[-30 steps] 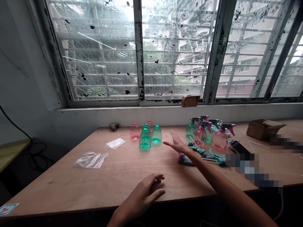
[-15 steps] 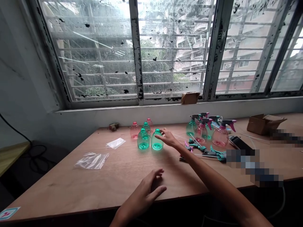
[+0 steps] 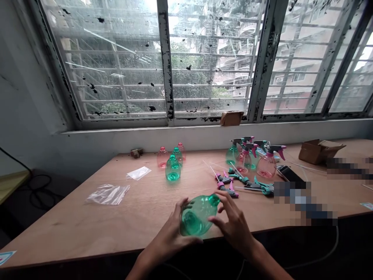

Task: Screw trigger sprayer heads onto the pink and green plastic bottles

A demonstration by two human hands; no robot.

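A clear green spray bottle body [image 3: 199,216] lies tilted between my hands at the table's front edge, its neck pointing right. My left hand [image 3: 175,229] is wrapped round its base end. At the neck end, my right hand [image 3: 233,217] grips with fingers and thumb. Beyond stands another headless green bottle [image 3: 173,171], with one more green bottle [image 3: 178,154] and two pink ones [image 3: 162,158] behind it. To the right lie loose trigger spray heads [image 3: 225,186] in pink and teal with thin tubes.
Bottles with heads fitted [image 3: 266,167] stand at the back right, beside a black phone [image 3: 291,175] and an opened cardboard box [image 3: 319,151]. Plastic bags [image 3: 109,194] lie at the left of the wooden table [image 3: 87,233]. A blurred-out patch covers the right side.
My right hand has brought one green bottle from the back group to the front edge, tipping it over. My left hand has closed round its base.
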